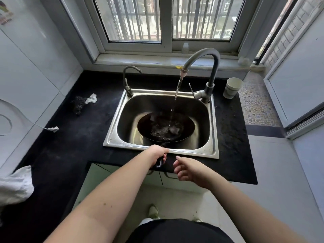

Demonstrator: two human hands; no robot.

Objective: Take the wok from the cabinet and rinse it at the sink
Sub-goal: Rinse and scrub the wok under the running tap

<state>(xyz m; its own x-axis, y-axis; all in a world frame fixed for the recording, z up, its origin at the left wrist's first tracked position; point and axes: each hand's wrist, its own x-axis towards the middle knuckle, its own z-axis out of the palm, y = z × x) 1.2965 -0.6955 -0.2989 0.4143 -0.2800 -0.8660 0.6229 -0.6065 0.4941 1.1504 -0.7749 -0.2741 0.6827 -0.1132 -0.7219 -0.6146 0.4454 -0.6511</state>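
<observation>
Two hands in my view: my left hand [158, 153] is clamped around the wok's black handle [159, 162] at the sink's near rim, while my right hand [189, 170] hangs free just beside it at 3 o'clock, fingers loosely spread, holding nothing. Out at 12 o'clock from my grip, the wok [165, 127] sits down in the steel sink [214, 137], water pooling and bubbling in its bowl. A stream of water [177, 93] drops into it from the tall faucet [201, 57], whose base stands at the sink's 1 o'clock corner. A smaller tap [128, 79] rises at 11 o'clock. On the black desk [70, 146], a paper cup [232, 87] stands at 2 o'clock, and a dark scouring pad [78, 104] lies at 10 o'clock.
</observation>
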